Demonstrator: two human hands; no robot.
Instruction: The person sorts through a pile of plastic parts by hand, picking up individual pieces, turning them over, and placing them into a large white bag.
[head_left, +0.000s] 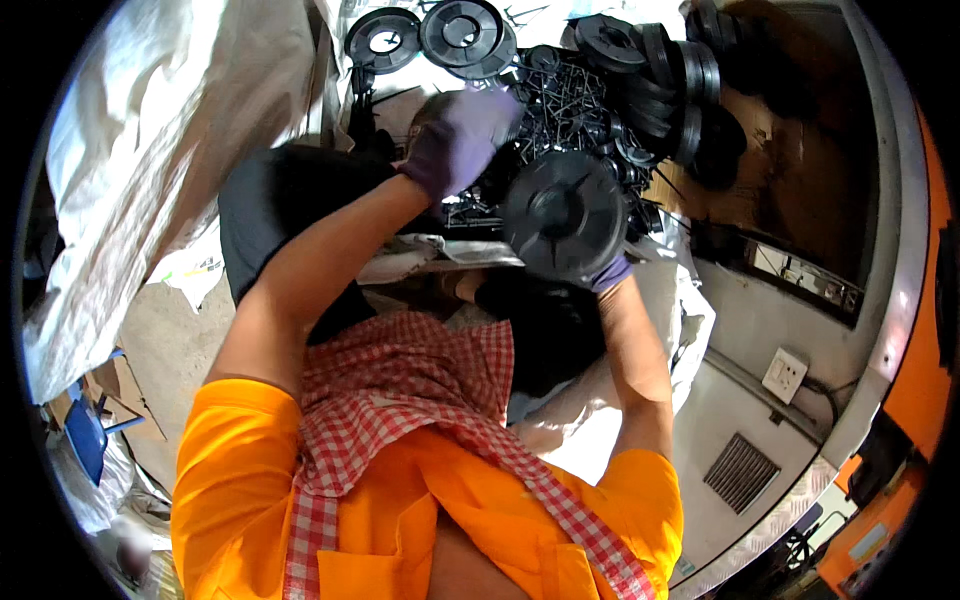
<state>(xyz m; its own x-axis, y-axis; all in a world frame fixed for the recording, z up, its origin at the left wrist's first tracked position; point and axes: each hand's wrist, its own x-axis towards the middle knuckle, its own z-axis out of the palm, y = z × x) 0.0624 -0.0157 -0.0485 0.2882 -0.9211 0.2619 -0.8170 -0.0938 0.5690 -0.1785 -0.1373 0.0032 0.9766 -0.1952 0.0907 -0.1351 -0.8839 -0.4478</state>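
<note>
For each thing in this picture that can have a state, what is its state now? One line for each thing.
Right hand: gloved, gripping the black round disc from below.
Black round disc: lifted, face towards the camera.
Left hand: gloved, reaching into the heap of black plastic parts; grip cannot be told.
Row of black discs: standing on edge, side by side.
Two discs at the top: lying flat.

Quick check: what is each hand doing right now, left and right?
Left hand: gloved, reaching into the pile of black plastic parts; grip cannot be told.
Right hand: gloved, closed on a black round disc, mostly hidden behind it.
</note>
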